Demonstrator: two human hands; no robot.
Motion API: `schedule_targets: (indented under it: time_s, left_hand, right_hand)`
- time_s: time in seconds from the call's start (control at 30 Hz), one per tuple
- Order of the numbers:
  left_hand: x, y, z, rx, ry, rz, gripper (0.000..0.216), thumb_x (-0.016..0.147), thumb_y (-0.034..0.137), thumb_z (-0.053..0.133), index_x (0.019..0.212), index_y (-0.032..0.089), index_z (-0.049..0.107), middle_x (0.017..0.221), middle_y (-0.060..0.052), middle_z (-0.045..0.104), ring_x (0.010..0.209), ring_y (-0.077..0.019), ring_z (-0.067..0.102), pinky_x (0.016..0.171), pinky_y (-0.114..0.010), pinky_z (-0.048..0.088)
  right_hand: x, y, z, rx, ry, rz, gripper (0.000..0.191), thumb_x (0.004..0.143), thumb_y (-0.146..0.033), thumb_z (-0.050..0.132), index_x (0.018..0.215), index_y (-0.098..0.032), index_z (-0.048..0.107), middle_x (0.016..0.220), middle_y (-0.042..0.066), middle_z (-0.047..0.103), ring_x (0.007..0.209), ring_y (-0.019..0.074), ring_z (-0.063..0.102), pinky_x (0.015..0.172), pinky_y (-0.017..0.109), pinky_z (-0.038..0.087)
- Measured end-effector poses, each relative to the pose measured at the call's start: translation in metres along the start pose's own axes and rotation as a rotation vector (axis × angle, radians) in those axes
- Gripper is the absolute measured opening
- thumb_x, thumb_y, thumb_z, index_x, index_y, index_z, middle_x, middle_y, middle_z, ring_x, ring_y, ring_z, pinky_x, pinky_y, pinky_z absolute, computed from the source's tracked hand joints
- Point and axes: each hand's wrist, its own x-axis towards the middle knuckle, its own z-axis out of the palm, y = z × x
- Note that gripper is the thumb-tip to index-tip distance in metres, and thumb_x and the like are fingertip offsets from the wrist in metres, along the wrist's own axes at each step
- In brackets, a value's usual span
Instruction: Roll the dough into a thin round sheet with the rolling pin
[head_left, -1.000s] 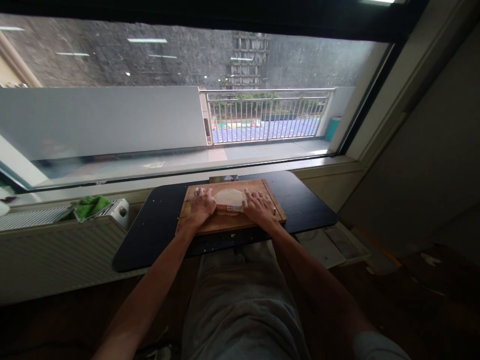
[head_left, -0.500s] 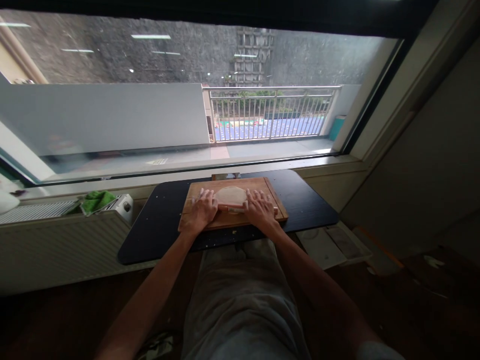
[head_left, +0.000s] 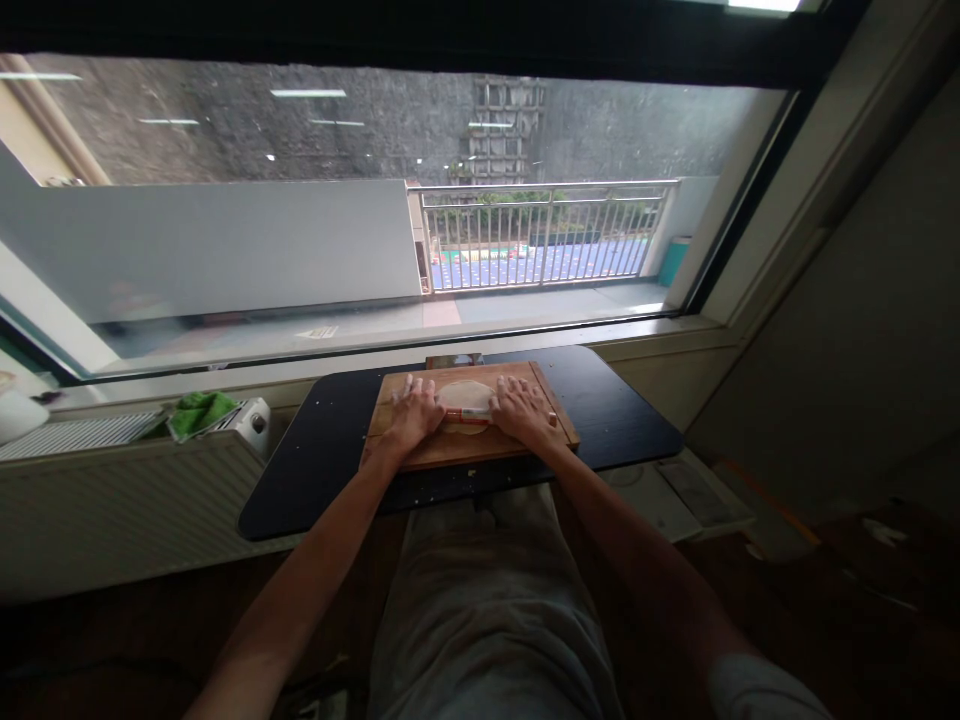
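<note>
A thin round sheet of dough (head_left: 463, 394) lies flat on a wooden cutting board (head_left: 442, 457). Across it rests a slim rolling pin (head_left: 469, 415) with a pale printed band at its middle. My left hand (head_left: 417, 412) is on the pin's left end, its floury fingers bent over the far side. My right hand (head_left: 523, 412) presses on the right part, and the pin's tip sticks out past it. Dough shows both beyond the pin and on its near side. Both palms hide parts of the pin and of the dough's side edges.
The board sits on a black table (head_left: 622, 420) flecked with white crumbs, against a window sill. At the left, a radiator (head_left: 150, 500) carries a green cloth (head_left: 201, 412). A shallow pale tray (head_left: 660, 500) lies below the table's right side. A small photo-like card (head_left: 455, 361) is behind the board.
Both hands have pushed the rolling pin slightly away from me over the dough. The pin has turned, so its printed band faces up more. The view has tilted up a little.
</note>
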Motion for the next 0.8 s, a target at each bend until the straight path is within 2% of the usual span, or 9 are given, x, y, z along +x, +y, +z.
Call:
schedule_targets:
  time_s: [0.1, 0.2, 0.37, 0.57, 0.67, 0.8]
  left_hand:
    - [0.004, 0.002, -0.002, 0.000, -0.021, 0.010, 0.055, 0.112, 0.033, 0.036, 0.156, 0.012, 0.062, 0.171, -0.023, 0.054, 0.169, -0.0398, 0.037, 0.133, -0.061, 0.039]
    - [-0.002, 0.001, -0.002, 0.006, -0.024, 0.041, 0.053, 0.113, 0.032, 0.035, 0.154, 0.014, 0.063, 0.171, -0.020, 0.055, 0.170, -0.0376, 0.037, 0.134, -0.061, 0.037]
    - [-0.030, -0.005, -0.001, -0.014, 0.004, 0.081, 0.055, 0.112, 0.032, 0.032, 0.151, 0.015, 0.066, 0.171, -0.018, 0.057, 0.167, -0.0374, 0.041, 0.134, -0.062, 0.038]
    - [-0.059, -0.011, -0.001, -0.040, 0.025, 0.079, 0.064, 0.113, 0.035, 0.027, 0.169, 0.013, 0.051, 0.179, -0.017, 0.046, 0.171, -0.0364, 0.035, 0.137, -0.061, 0.033]
    - [-0.053, -0.008, -0.001, -0.029, 0.041, 0.051, 0.064, 0.113, 0.036, 0.027, 0.169, 0.014, 0.051, 0.181, -0.015, 0.044, 0.172, -0.0357, 0.034, 0.137, -0.059, 0.033]
    - [-0.028, 0.000, -0.005, -0.006, 0.030, 0.024, 0.062, 0.112, 0.034, 0.031, 0.163, 0.013, 0.058, 0.179, -0.019, 0.045, 0.171, -0.0379, 0.035, 0.137, -0.061, 0.032]
  right_hand:
    - [0.006, 0.005, 0.002, 0.011, -0.023, 0.003, 0.068, 0.113, -0.033, 0.035, 0.179, -0.016, 0.037, 0.178, 0.016, 0.048, 0.168, 0.0332, 0.041, 0.138, 0.053, 0.027]
    - [0.001, 0.006, 0.006, 0.003, 0.034, -0.038, 0.069, 0.113, -0.034, 0.035, 0.180, -0.016, 0.036, 0.178, 0.015, 0.048, 0.168, 0.0328, 0.040, 0.138, 0.051, 0.026]
    - [-0.019, 0.000, 0.009, -0.024, 0.081, -0.056, 0.072, 0.112, -0.032, 0.036, 0.182, -0.017, 0.030, 0.174, 0.017, 0.053, 0.165, 0.0357, 0.044, 0.137, 0.056, 0.028]
    - [-0.040, -0.006, 0.001, -0.005, 0.080, -0.069, 0.071, 0.115, -0.035, 0.031, 0.182, -0.013, 0.028, 0.178, 0.018, 0.047, 0.165, 0.0356, 0.043, 0.135, 0.055, 0.030]
    - [-0.036, -0.006, 0.000, -0.011, 0.070, -0.064, 0.070, 0.115, -0.034, 0.032, 0.182, -0.014, 0.029, 0.177, 0.018, 0.049, 0.165, 0.0344, 0.043, 0.135, 0.054, 0.030]
    - [-0.016, -0.003, 0.000, -0.026, 0.044, -0.047, 0.067, 0.115, -0.033, 0.034, 0.180, -0.017, 0.036, 0.174, 0.016, 0.054, 0.164, 0.0336, 0.045, 0.136, 0.052, 0.029]
